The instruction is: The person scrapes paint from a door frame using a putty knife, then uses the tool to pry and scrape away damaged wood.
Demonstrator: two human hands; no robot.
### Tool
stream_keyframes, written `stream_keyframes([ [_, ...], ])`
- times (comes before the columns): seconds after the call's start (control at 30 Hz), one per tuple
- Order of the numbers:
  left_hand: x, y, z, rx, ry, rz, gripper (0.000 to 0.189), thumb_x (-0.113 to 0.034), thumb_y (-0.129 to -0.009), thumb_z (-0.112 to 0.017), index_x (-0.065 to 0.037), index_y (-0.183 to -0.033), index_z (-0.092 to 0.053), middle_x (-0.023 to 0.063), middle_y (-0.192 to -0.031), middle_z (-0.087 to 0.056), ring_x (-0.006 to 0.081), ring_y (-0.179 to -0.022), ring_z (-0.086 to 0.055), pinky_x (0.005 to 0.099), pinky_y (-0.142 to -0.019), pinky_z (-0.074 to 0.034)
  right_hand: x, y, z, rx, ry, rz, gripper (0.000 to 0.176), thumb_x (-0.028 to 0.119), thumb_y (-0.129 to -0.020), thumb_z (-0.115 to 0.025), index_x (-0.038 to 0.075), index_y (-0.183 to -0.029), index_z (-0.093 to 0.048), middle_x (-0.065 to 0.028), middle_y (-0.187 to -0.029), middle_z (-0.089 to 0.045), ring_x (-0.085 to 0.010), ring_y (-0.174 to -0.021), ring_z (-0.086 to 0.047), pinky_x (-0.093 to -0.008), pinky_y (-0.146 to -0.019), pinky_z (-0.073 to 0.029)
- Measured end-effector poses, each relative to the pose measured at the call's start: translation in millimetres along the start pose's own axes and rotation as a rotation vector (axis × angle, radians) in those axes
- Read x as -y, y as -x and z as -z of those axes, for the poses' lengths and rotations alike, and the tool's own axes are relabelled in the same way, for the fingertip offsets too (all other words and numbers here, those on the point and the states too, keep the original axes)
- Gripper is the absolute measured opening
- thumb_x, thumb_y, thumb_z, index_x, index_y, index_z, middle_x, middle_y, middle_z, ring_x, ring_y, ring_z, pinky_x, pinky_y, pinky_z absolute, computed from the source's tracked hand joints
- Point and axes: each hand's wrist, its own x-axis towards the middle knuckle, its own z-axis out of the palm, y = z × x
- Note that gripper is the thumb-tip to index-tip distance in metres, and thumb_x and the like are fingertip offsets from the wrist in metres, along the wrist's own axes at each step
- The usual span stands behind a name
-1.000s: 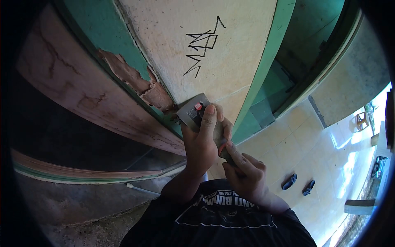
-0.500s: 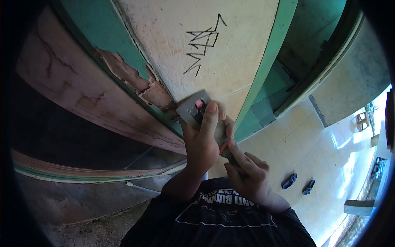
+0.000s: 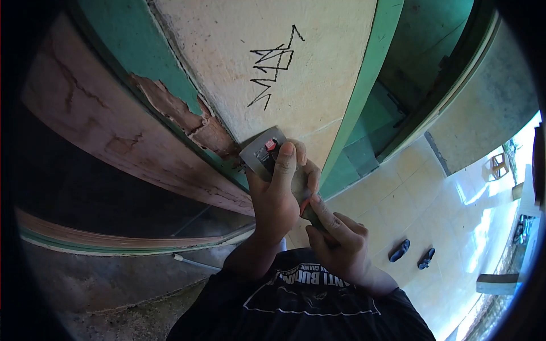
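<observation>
A metal scraper [image 3: 259, 153] with a grey blade and a red spot near its neck is pressed flat against the wall. Its blade edge sits at the lower end of a patch of peeled green paint [image 3: 181, 112] showing bare reddish-brown surface. My left hand [image 3: 277, 196] wraps the tool just behind the blade, the index finger laid along it. My right hand [image 3: 335, 241] is closed on the dark handle end [image 3: 310, 211] lower down. Most of the handle is hidden by both hands.
The wall has a cream panel with black scribble [image 3: 273, 65] and green painted bands [image 3: 367, 79]. A tiled floor [image 3: 449, 227] lies to the right with a pair of dark sandals [image 3: 410, 254]. A white pipe [image 3: 193, 262] runs along rough concrete lower left.
The scraper blade has shifted slightly up and left along the wall edge, both hands following it. The view has tilted a little.
</observation>
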Motion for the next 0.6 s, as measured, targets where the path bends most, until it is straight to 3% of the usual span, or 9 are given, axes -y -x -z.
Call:
stream_keyframes([
  [0.23,1.9,1.7,2.6,-0.028,-0.022,0.062,0.025,-0.022,-0.095,-0.047,-0.002,-0.081,-0.047,0.0048,-0.062,-0.046,0.0131,-0.044,-0.045,0.0238,-0.042,-0.034,-1.8,0.0,2.4,0.062,-0.013,-0.05,0.06,-0.006,-0.07,-0.066,0.005,-0.127,-0.053,-0.0127,-0.07,-0.061,-0.0152,-0.055,-0.058,-0.026,-0.052,-0.046],
  [0.33,-0.8,-1.1,-1.9,-0.012,-0.002,-0.043,0.026,-0.023,-0.096,-0.048,-0.003,-0.08,-0.045,0.0034,-0.066,-0.047,0.0122,-0.048,-0.049,0.0244,-0.042,-0.037,-1.3,-2.4,4.1,0.014,-0.029,-0.02,0.06,-0.006,-0.071,-0.066,0.005,-0.128,-0.052,-0.0132,-0.073,-0.061,-0.0152,-0.056,-0.059,-0.0255,-0.054,-0.046],
  [0.4,-1.5,-1.1,1.2,0.069,0.003,0.013,0.026,-0.023,-0.096,-0.048,-0.003,-0.079,-0.045,0.0034,-0.066,-0.047,0.0123,-0.049,-0.049,0.0244,-0.042,-0.036,0.0,-3.5,4.8,-0.039,-0.043,-0.035,0.054,0.005,-0.073,-0.07,0.012,-0.124,-0.057,-0.0064,-0.059,-0.052,-0.0181,-0.044,-0.053,-0.0319,-0.044,-0.044],
  [0.43,-0.8,-0.4,1.0,0.076,0.001,0.007,0.026,-0.023,-0.096,-0.048,-0.003,-0.079,-0.045,0.0034,-0.066,-0.047,0.0123,-0.049,-0.049,0.0244,-0.042,-0.036,0.2,-2.6,5.3,-0.046,-0.043,-0.028,0.054,0.005,-0.073,-0.07,0.012,-0.124,-0.057,-0.0064,-0.059,-0.052,-0.0181,-0.044,-0.053,-0.0319,-0.044,-0.044],
  [0.5,0.7,1.8,0.4,-0.023,-0.014,0.016,0.023,-0.021,-0.095,-0.047,-0.003,-0.08,-0.046,0.005,-0.058,-0.044,0.0127,-0.045,-0.045,0.0235,-0.042,-0.034,0.3,0.6,5.8,0.064,-0.03,-0.056,0.058,-0.005,-0.072,-0.066,0.005,-0.127,-0.053,-0.0131,-0.072,-0.061,-0.0157,-0.059,-0.061,-0.025,-0.054,-0.046],
  [0.6,-2.3,-1.5,-2.5,0.011,-0.016,-0.007,0.024,-0.021,-0.095,-0.046,-0.003,-0.079,-0.046,0.0051,-0.058,-0.045,0.0124,-0.044,-0.045,0.0235,-0.042,-0.034,3.7,-2.7,5.0,0.016,-0.042,-0.028,0.058,-0.005,-0.072,-0.066,0.005,-0.127,-0.053,-0.013,-0.071,-0.061,-0.0147,-0.058,-0.06,-0.0241,-0.053,-0.045],
])
